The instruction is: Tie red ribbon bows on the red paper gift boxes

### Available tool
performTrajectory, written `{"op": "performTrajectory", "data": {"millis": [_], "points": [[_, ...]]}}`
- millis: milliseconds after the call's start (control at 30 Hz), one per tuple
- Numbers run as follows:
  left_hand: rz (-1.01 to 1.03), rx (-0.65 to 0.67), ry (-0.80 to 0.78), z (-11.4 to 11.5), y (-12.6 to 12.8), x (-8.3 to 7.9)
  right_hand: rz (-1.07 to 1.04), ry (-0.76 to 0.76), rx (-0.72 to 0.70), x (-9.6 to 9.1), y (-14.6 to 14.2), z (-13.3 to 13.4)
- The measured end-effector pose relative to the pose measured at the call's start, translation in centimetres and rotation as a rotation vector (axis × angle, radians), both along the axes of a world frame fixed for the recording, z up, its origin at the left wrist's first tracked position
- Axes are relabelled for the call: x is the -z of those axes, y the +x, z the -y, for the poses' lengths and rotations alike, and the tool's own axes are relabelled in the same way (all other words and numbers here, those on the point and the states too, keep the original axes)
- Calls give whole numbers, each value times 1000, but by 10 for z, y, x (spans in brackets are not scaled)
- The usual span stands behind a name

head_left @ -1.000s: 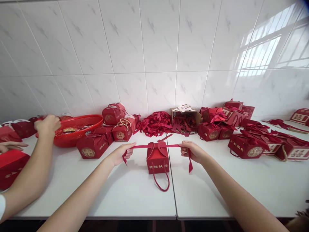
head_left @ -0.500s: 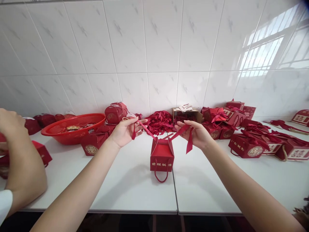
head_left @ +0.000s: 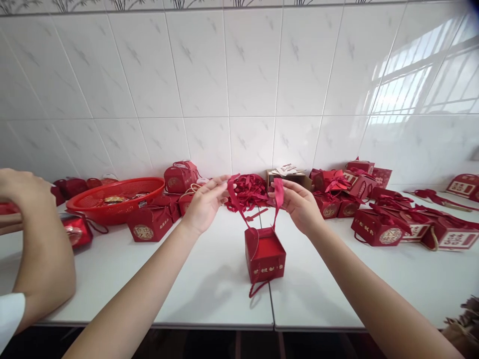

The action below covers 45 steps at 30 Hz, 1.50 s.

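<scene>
A small red gift box (head_left: pixel 265 259) with gold lettering and a cord handle stands near the middle of the white table, turned slightly. A dark red ribbon (head_left: pixel 278 194) rises from its top in two lengths. My left hand (head_left: pixel 209 202) pinches one length between thumb and fingers, above and left of the box. The other length is held by my right hand (head_left: pixel 299 202), above and right of it. Both hands are raised off the table. Behind them lies a heap of loose red ribbons (head_left: pixel 251 188), partly hidden by the left hand.
A red plastic basket (head_left: pixel 116 197) with wrapped items stands left, beside a red gift box (head_left: pixel 149 224). Ribboned boxes (head_left: pixel 385 227) crowd the right. An open carton (head_left: pixel 290 177) sits by the tiled wall. At far left is another person's arm (head_left: pixel 41 249), near a shiny red box (head_left: pixel 78 229).
My hands have come closer together and the ribbon lengths stand steeper. The small box has shifted right and turned. At left, a shiny red box has come into view by the other person's arm.
</scene>
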<state>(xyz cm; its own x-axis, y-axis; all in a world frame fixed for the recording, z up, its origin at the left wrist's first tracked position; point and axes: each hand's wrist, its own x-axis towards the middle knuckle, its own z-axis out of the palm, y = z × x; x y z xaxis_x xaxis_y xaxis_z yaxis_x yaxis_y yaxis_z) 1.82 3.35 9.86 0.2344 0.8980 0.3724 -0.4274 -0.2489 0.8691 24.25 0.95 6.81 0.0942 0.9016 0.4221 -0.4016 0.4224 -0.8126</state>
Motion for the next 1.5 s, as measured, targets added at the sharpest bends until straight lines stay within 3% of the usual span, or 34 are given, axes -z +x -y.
{"op": "performTrajectory", "data": {"millis": [133,400,600,767,1033,1200,1500], "points": [[3,-25,-5,6,11,-6,22,41,147,-9,-2,4],[-18,38,-89,5,19,-20,-8,-6,100,-28,3,4],[30,72,-106,-1,24,-21,44,3,187,-41,4,8],[43,87,-116,-4,27,-20,116,65,245,-41,1,7],[50,100,-68,-1,33,-28,147,48,227,-32,-5,9],[24,115,-101,0,34,-34,46,17,121,-37,-8,14],[11,76,-113,1,21,-36,-16,23,76,-39,-6,9]]}}
